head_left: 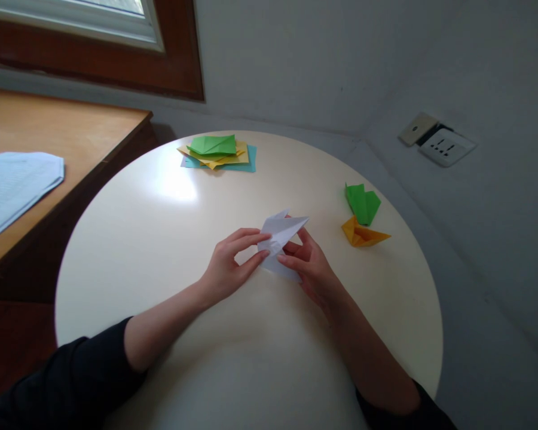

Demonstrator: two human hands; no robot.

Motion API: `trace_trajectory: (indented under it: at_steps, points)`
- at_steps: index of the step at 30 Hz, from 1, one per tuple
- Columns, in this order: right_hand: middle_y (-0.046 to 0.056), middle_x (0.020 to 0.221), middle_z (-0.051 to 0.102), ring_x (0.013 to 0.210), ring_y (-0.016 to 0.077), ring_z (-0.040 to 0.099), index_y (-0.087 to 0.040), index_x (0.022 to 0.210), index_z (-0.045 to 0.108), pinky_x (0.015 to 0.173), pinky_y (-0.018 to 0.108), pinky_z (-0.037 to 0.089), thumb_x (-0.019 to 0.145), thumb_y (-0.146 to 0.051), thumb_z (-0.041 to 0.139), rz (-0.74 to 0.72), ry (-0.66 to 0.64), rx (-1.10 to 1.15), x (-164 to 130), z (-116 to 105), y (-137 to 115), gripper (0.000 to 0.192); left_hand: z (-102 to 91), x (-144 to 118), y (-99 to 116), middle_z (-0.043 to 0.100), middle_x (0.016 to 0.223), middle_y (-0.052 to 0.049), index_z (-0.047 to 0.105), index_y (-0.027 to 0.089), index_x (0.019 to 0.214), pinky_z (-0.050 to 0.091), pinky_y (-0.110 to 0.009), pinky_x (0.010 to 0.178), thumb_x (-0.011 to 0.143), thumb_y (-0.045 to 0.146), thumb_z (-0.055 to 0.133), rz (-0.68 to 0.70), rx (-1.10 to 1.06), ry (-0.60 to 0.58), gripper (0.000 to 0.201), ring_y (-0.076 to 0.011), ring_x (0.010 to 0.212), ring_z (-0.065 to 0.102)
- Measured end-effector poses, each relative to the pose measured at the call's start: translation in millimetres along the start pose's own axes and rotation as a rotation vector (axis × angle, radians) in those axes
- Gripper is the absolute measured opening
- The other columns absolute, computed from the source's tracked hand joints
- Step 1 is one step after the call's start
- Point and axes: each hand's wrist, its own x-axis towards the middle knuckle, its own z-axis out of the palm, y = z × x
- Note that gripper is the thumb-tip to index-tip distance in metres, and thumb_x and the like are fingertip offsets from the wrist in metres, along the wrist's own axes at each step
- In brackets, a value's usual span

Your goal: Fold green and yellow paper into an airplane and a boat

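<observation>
The folded white paper [280,237] sits near the middle of the round desk [161,239], its long axis running from lower left to upper right, with the sharp tip aimed up and right toward the green paper model [362,203] and orange paper model [362,234]. The left hand [231,266] pinches its left edge; the right hand [309,269] grips its lower right part. The paper's lower portion is hidden behind the fingers, and its folds are hard to make out.
</observation>
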Motion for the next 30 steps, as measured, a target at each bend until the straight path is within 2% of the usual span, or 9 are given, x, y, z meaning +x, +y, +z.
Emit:
trace_trajectory:
  at_steps: [8,15,22,26,30]
  points:
    - [0.005,0.097,0.07,0.086,0.0216,0.067,-0.027,0.118,0.041,0.078,0.035,0.051,0.059,-0.027,0.076,0.01,0.006,0.031,0.1,0.2,-2.9,0.068,0.8,0.2,-1.4,0.066,0.099,-0.008,0.067,0.02,0.102,0.051,-0.028,0.079,0.079,0.021,0.061,0.03,0.054,0.01,0.024,-0.0167,0.09,0.062]
    - [0.006,0.096,0.07,0.086,0.0233,0.066,-0.023,0.121,0.042,0.079,0.037,0.051,0.059,-0.031,0.077,0.0,0.092,-0.032,1.4,-0.7,-0.9,0.072,0.8,0.2,-1.8,0.067,0.093,-0.005,0.067,0.021,0.098,0.052,-0.027,0.076,0.078,0.018,0.062,0.048,0.104,0.057,0.021,-0.015,0.084,0.063]
    - [0.008,0.105,0.067,0.096,0.0233,0.063,-0.021,0.123,0.046,0.085,0.041,0.05,0.06,-0.036,0.076,-0.109,0.17,-0.134,4.2,-4.3,4.7,0.071,1.0,1.0,-0.9,0.067,0.092,-0.006,0.068,0.02,0.097,0.053,-0.029,0.075,0.077,0.018,0.063,0.0,0.051,0.124,0.021,-0.0138,0.077,0.062]
    - [0.006,0.098,0.068,0.09,0.0206,0.065,-0.025,0.111,0.044,0.082,0.038,0.051,0.059,-0.034,0.078,-0.182,0.224,-0.133,3.4,-1.8,4.0,0.063,1.3,0.7,-2.9,0.065,0.095,-0.007,0.068,0.019,0.098,0.053,-0.029,0.076,0.075,0.019,0.064,-0.034,0.027,0.159,0.023,-0.0141,0.078,0.062]
    - [0.002,0.089,0.069,0.082,0.0177,0.066,-0.026,0.096,0.04,0.076,0.034,0.052,0.057,-0.034,0.079,-0.208,0.222,-0.133,2.3,1.4,3.3,0.055,1.3,0.3,-4.6,0.065,0.096,-0.007,0.068,0.019,0.099,0.053,-0.03,0.076,0.076,0.021,0.064,-0.04,0.022,0.149,0.024,-0.015,0.079,0.062]
